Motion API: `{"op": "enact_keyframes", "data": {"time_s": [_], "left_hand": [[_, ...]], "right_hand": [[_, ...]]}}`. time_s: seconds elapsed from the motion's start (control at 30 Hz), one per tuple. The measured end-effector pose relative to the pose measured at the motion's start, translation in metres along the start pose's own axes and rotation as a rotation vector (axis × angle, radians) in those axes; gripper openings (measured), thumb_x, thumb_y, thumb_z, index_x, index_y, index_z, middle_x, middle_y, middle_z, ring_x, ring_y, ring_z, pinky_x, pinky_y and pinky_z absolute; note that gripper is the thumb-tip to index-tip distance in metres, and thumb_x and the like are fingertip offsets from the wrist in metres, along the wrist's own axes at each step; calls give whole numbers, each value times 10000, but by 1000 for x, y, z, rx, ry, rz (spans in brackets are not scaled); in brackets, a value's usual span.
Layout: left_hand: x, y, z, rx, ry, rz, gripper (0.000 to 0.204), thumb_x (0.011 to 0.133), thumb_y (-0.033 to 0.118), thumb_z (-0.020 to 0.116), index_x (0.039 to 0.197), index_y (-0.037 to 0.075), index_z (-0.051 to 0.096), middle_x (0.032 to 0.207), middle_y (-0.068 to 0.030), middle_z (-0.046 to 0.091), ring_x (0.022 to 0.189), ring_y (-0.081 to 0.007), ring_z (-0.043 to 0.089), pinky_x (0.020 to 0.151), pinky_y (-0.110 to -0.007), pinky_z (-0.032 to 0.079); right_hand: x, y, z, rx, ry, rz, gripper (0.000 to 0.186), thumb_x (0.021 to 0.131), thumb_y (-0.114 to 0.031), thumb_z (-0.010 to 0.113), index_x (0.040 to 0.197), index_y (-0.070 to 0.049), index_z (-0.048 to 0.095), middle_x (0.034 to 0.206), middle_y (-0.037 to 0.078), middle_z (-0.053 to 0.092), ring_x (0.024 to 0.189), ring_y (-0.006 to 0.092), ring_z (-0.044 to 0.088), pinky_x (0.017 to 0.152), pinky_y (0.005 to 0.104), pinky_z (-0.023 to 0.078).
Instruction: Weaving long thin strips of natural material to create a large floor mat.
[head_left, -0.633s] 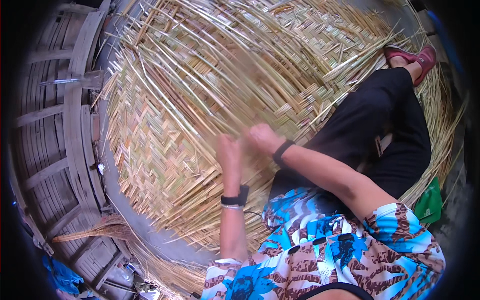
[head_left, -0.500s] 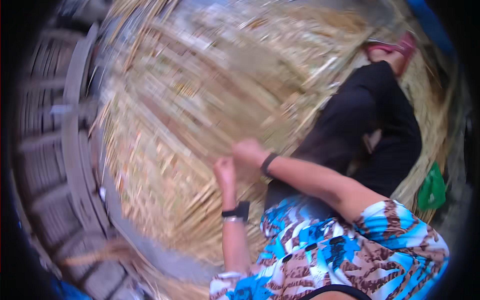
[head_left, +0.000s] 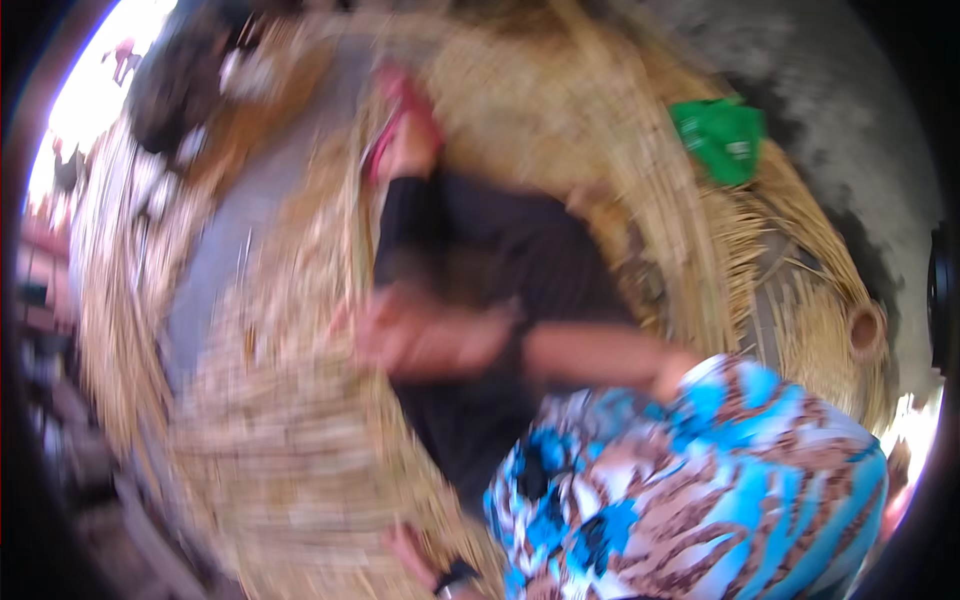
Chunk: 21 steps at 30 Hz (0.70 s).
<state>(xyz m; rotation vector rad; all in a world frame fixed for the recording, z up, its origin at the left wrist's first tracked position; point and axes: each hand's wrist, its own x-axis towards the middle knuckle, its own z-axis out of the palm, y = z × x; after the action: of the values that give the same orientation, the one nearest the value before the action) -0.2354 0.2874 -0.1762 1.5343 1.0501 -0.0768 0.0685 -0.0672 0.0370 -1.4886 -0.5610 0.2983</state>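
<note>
The view is badly smeared by motion. My right hand [head_left: 430,330] is over the dark trousers on my bent legs [head_left: 530,260]; its fingers are too blurred to tell what, if anything, is in them. Low in the picture my left hand [head_left: 410,550] is at the woven straw mat [head_left: 270,440], its fingers likewise unclear. Long pale straw strips [head_left: 680,240] lie to the right of my legs, and my foot in a red shoe [head_left: 400,100] rests at the top of the mat.
A green bag [head_left: 720,140] lies at the upper right beside grey concrete floor [head_left: 840,130]. A round brown object [head_left: 865,328] is at the right edge among straw. Dark clutter [head_left: 175,80] and loose straw bundles [head_left: 120,300] are at the left, with bright daylight beyond.
The view has swung sharply toward my right, so legs and green bag sit higher or more central. My hands, close together earlier, are now apart, the left one lower in the picture.
</note>
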Motion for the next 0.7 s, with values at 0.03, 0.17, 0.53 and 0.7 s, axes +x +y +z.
{"op": "enact_keyframes", "data": {"time_s": [0.03,0.17,0.53,0.7], "left_hand": [[-7,25,47,141,75,71,236,875,168,636,696,94,500,620,-15,510,512,-91,441,438,-243,361],[-36,30,72,279,-137,258,204,893,210,649,896,7,640,758,-4,578,676,-111,501,605,-323,425],[-90,84,65,746,151,783,122,897,108,595,826,10,593,730,-154,570,676,-354,561,615,-442,435],[-110,155,57,876,244,852,132,918,127,586,836,25,602,697,-146,549,645,-325,549,570,-404,419]], "right_hand": [[-23,-33,-54,-19,112,82,323,953,-158,530,1248,-26,546,975,97,642,904,173,612,904,297,491],[-87,-21,-113,-272,712,149,262,949,-177,547,1135,-13,632,879,51,653,762,97,625,676,196,504],[-140,9,-109,56,839,186,167,963,-168,552,1042,-49,640,755,5,648,562,30,522,531,159,409],[-119,-2,-84,65,749,199,159,976,-153,530,1020,-46,640,740,14,639,566,26,535,532,161,441]]}}
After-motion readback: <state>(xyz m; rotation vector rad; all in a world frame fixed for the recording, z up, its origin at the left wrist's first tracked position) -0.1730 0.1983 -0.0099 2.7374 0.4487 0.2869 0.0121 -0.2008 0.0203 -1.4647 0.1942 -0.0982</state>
